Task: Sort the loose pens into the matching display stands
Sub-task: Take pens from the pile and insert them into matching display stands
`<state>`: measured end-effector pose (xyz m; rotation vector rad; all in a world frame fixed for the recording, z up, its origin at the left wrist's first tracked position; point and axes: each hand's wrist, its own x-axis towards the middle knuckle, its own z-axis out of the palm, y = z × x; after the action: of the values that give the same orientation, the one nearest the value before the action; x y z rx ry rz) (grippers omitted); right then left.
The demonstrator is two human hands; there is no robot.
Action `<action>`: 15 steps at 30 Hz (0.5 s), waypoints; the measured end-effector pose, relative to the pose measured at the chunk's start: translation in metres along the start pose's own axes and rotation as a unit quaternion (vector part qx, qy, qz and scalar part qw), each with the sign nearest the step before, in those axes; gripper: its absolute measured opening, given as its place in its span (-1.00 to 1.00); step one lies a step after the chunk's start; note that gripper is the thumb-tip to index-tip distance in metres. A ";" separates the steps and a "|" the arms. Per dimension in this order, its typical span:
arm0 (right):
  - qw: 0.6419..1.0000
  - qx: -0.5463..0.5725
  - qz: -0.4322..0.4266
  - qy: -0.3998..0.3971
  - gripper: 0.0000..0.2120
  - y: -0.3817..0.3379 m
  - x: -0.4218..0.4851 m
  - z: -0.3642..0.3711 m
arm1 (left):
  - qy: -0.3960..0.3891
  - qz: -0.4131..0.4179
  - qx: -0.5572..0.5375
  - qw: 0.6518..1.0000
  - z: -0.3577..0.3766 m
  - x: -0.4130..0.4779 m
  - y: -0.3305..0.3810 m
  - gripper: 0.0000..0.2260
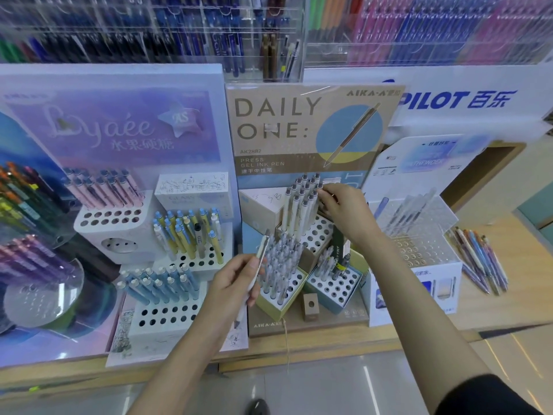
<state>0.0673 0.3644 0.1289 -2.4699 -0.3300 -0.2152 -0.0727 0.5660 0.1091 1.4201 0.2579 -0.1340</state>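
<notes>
My left hand [239, 280] grips a white pen [254, 277], held upright with its tip down, in front of the "DAILY ONE" stand [299, 133]. My right hand [344, 208] reaches to the stand's upper white holder [317, 235] and pinches the top of one of the white pens [302, 205] standing there. Below sit a yellow-green block [287, 298] of clear grey pens and a blue block [335, 286] with a few pens. Several loose patterned pens [481, 259] lie on the counter at the right.
A purple "Lyaée" stand [119, 127] at the left holds pink, yellow and blue pens in white perforated blocks. A clear acrylic holder [419, 223] and white box stand at the right under the Pilot sign [457, 100]. Racks of pens fill the back wall.
</notes>
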 end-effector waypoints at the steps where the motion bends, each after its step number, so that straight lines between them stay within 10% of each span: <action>1: 1.000 0.002 0.014 -0.003 -0.65 0.000 -0.002 0.001 | -0.004 0.000 -0.001 1.000 0.001 0.000 0.002 -0.83; 15: 0.922 0.365 0.122 0.029 -0.85 -0.061 -0.085 -0.020 | -0.157 0.109 0.139 0.972 0.045 0.027 0.032 -0.77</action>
<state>-0.0325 0.3837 0.1603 -1.7347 -0.0496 -0.0408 -0.0342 0.5276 0.1388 1.6697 -0.1861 -0.2178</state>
